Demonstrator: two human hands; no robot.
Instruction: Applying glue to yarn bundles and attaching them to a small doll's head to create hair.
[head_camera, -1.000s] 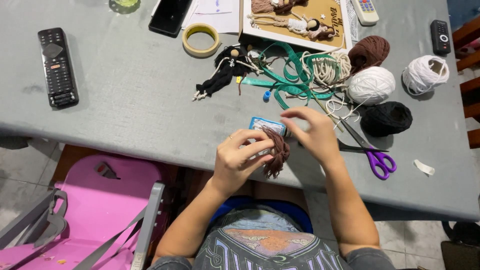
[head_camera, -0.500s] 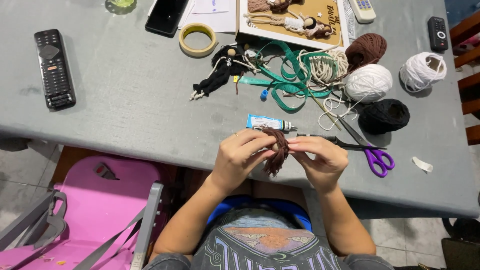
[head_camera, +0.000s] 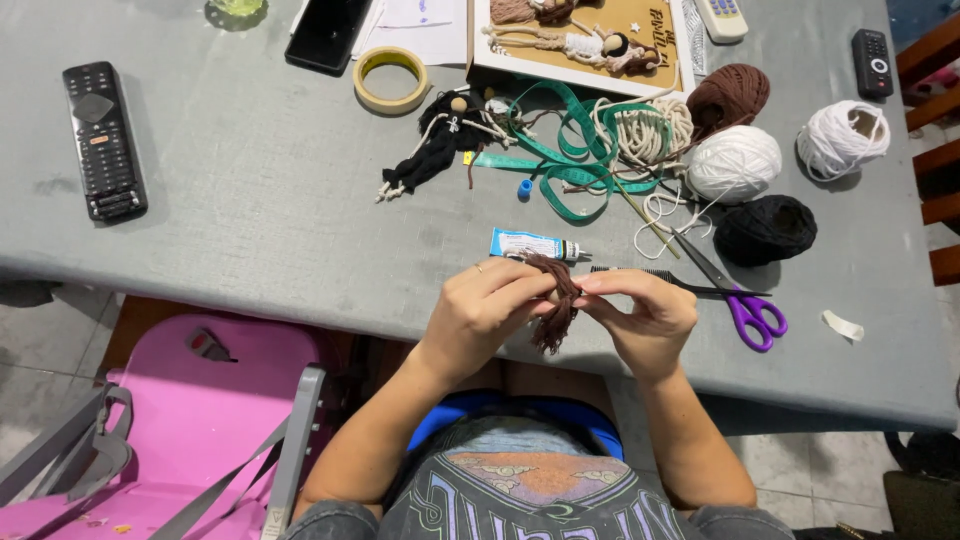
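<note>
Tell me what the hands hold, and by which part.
Both hands, left hand and right hand, pinch a brown yarn bundle near its top; its strands hang below.

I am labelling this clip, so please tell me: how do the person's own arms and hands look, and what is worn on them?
Both forearms are bare, with no sleeves reaching them and no gloves. The left hand wears a thin ring on one finger; the right hand shows no ring or watch. No bracelet is visible on either wrist. Below the arms appear a dark printed shirt and blue fabric.

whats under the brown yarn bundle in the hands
The brown yarn bundle hangs over the grey table edge. Both hands' fingers cover its middle, so whatever it wraps is hidden.
</note>
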